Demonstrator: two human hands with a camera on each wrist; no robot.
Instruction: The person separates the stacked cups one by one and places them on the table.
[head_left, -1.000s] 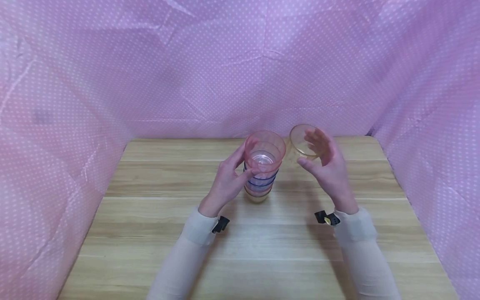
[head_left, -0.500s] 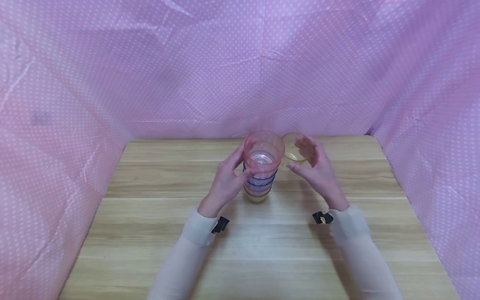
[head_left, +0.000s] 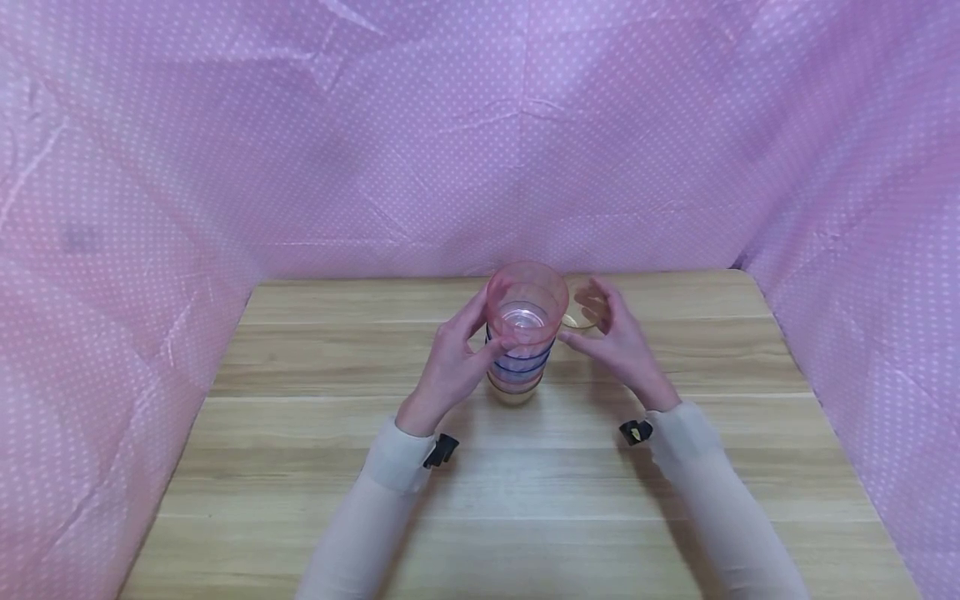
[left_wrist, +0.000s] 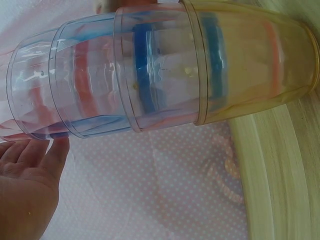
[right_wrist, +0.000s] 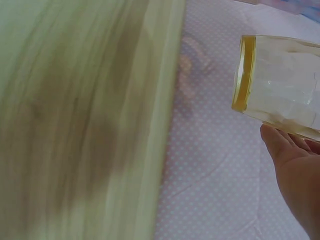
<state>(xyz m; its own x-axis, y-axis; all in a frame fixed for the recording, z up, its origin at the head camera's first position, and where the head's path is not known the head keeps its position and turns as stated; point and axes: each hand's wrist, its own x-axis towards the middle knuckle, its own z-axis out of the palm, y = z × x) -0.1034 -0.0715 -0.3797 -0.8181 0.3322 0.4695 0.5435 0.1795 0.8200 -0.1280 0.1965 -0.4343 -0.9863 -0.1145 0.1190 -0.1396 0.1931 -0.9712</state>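
Note:
A stack of nested clear plastic cups stands upright on the wooden table, with a pink cup (head_left: 527, 279) on top, blue-rimmed cups (head_left: 522, 364) below and a yellow cup (left_wrist: 250, 62) at the bottom. My left hand (head_left: 459, 354) grips the stack near its top, thumb on the near side and fingers round the far side. Just right of the stack, my right hand (head_left: 621, 343) holds another clear yellow cup (right_wrist: 280, 80) mouth up between thumb and fingers. That cup's base is off the table, and in the head view the pink cup partly overlaps it.
The light wooden table (head_left: 480, 517) extends around both forearms. Pink polka-dot cloth (head_left: 420, 150) hangs behind it and along both sides. A small black device (head_left: 441, 451) is worn at the left wrist, another black device (head_left: 636, 432) at the right.
My right hand has brought the yellow cup leftward and slightly lower, from apart to right beside the stack. The left hand and the stack have stayed in place.

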